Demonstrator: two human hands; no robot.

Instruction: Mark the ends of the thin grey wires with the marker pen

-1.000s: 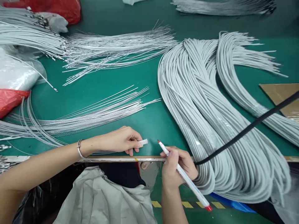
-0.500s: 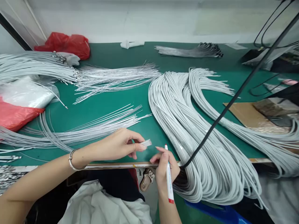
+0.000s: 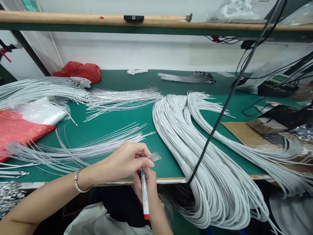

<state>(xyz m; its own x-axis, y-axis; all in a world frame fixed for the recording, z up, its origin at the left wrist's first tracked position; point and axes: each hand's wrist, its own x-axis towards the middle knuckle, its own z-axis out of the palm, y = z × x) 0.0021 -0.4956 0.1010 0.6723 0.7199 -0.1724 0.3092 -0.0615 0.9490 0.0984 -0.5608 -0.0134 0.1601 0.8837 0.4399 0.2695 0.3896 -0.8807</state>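
Observation:
My left hand (image 3: 127, 158), with a silver bangle at the wrist, pinches a small bundle of short clear strips (image 3: 155, 156) between thumb and fingers. The bundle's free end points right, over the green tabletop. My right hand (image 3: 151, 182) is just below the left at the table's front edge, gripping a white marker pen (image 3: 145, 199). The pen's red end hangs down toward me. Its upper end is hidden behind the hands, and I cannot tell whether it touches the strips.
Thick bundles of pale grey cables (image 3: 190, 140) hang over the front edge at right, crossed by a black cord (image 3: 207, 140). Thinner wires (image 3: 110, 147) lie at left beside a red bag (image 3: 22, 130). Behind, a shelf (image 3: 73, 18) spans the table.
My right hand has moved left with the marker, coming in under my left hand. The strips stay in my left hand. The view has tilted up, bringing the shelf into sight.

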